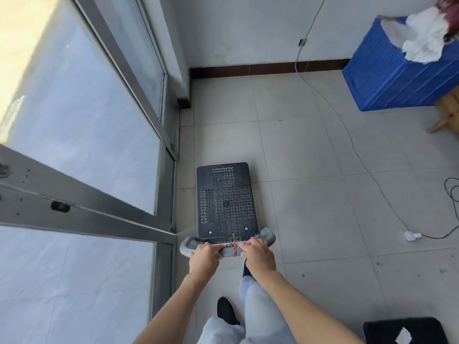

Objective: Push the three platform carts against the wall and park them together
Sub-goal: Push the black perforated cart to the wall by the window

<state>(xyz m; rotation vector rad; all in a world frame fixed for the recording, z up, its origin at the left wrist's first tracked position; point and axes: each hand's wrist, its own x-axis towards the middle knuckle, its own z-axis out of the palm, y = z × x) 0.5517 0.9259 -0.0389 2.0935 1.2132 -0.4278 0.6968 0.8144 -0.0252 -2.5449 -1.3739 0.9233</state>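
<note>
Blue crate (pixel 387 78) holding white cloth (pixel 422 40)

cart deck (pixel 226 199): black, perforated | handle (pixel 227 245): grey | crate (pixel 395 78): blue

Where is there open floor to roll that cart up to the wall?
Bare tiles run ahead of the cart up to the dark baseboard, bordered left by the glass door frame and right by the white cable. It is crowded at right: blue crate, wooden stool, power plug.
</note>
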